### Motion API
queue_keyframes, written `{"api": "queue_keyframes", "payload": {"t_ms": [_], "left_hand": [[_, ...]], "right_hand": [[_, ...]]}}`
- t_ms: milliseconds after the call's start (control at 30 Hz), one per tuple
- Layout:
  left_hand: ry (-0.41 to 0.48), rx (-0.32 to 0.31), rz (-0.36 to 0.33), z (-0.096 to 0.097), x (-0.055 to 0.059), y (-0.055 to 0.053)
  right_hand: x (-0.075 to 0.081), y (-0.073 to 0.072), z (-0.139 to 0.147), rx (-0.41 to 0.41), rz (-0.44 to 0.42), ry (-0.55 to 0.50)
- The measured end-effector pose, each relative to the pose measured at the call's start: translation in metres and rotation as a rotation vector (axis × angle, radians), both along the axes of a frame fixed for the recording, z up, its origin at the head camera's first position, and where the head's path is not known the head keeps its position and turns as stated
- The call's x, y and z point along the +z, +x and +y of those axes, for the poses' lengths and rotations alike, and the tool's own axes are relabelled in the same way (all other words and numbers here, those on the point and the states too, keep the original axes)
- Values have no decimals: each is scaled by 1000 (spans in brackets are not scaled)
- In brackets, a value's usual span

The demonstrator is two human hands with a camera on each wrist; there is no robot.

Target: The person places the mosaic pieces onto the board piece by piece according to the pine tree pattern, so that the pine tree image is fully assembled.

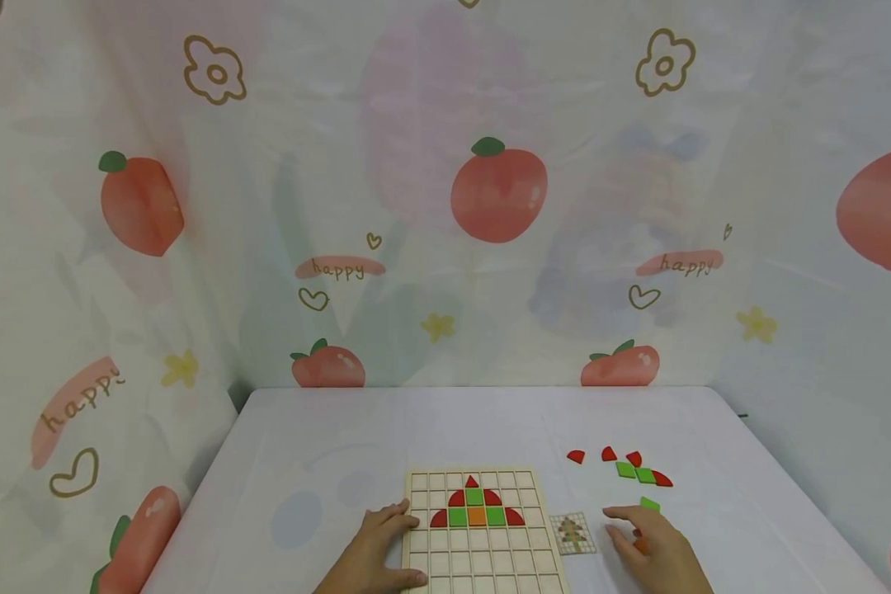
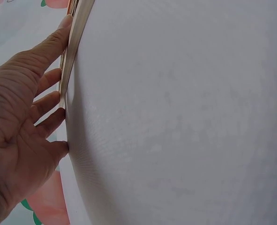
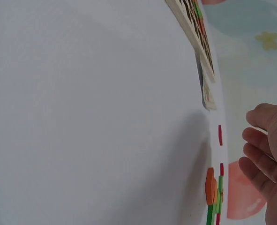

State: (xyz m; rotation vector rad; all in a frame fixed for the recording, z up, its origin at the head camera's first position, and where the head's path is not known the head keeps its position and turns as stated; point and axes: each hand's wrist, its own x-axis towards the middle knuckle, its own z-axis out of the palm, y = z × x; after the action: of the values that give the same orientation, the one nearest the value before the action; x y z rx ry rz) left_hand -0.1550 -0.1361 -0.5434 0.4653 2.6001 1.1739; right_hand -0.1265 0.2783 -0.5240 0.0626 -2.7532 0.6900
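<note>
A wooden grid board (image 1: 483, 564) lies on the white table. Set in its cells are a red triangle (image 1: 471, 482), green squares (image 1: 474, 497), an orange square (image 1: 477, 516) and red quarter-circle pieces (image 1: 515, 517), in a stepped tree shape. My left hand (image 1: 379, 547) rests against the board's left edge, fingers spread and thumb lower down. My right hand (image 1: 657, 550) hovers over loose pieces right of the board, with nothing visible between thumb and fingers. Partly under it in the head view is an orange piece (image 3: 210, 186), plainer in the right wrist view.
A small pattern card (image 1: 574, 534) with a printed tree lies between board and right hand. Further back are loose red pieces (image 1: 576, 456) and green diamond-shaped pieces (image 1: 626, 469). A fruit-patterned curtain (image 1: 497, 313) stands behind and beside the table.
</note>
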Motion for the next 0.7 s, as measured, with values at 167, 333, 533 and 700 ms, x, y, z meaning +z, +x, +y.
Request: {"api": "queue_keyframes", "payload": {"t_ms": [167,333,533,700], "left_hand": [[0,4,-11,1,1,0],[5,-3,-7,0,1,0],[12,-15,-1,-1,0,1],[12,-22,15,-1,0,1]], "right_hand": [[-4,-1,21,-32,0,-11],[-2,-3,40,-65,-109,-33],[-4,-7,58,-88,-247,-23],[-11,-7,71,-88,-290,-13]]}}
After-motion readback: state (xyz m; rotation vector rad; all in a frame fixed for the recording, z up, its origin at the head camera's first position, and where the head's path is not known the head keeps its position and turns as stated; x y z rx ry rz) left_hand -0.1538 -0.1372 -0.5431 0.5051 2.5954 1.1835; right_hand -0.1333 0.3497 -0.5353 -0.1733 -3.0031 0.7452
